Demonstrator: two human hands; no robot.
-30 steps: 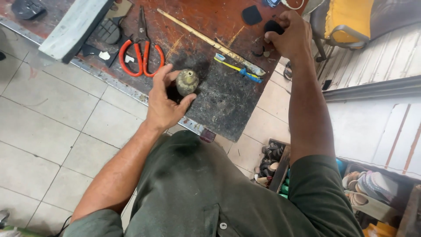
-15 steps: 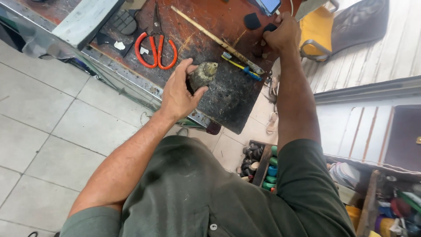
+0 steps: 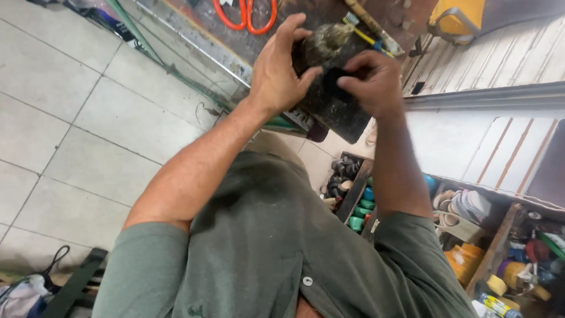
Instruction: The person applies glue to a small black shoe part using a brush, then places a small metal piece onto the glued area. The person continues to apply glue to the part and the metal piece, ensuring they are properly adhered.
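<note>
— Gripping a grimy, rounded grey-brown metal part [image 3: 322, 44], the person's left hand [image 3: 279, 73] wraps it from the near side, fingers [image 3: 288, 35] curled over the top and the thumb pressed against its lower flank. That is what the head view shows above a dark, scuffed tabletop [image 3: 341, 115].

— And the right hand [image 3: 371, 82]?

— It comes in from the right, fingertips pinched together on a small black piece [image 3: 336, 79] held just below and right of the metal part, touching or nearly so. What that piece is, the view leaves unclear; it may be a cap or a pad.

— Which way does the metal part lie?

— Its long axis runs from lower left to upper right, narrower end pointing up and away from the body, toward a yellow-and-blue handled tool [image 3: 365, 35] lying beyond it. The left hand is the nearer one and carries its weight; the right hand sits just beside its lower end.

— Anything else around?

— Orange-handled scissors [image 3: 246, 15] lie at the top edge of the tabletop, well apart from both hands. A pale wooden stick [image 3: 371, 20] crosses the top right. Below, a pale tiled floor [image 3: 76, 118] spreads left, and a wooden rack of spools and small goods [image 3: 471, 235] stands at lower right. A green shirt [image 3: 265, 253] fills the foreground.
</note>
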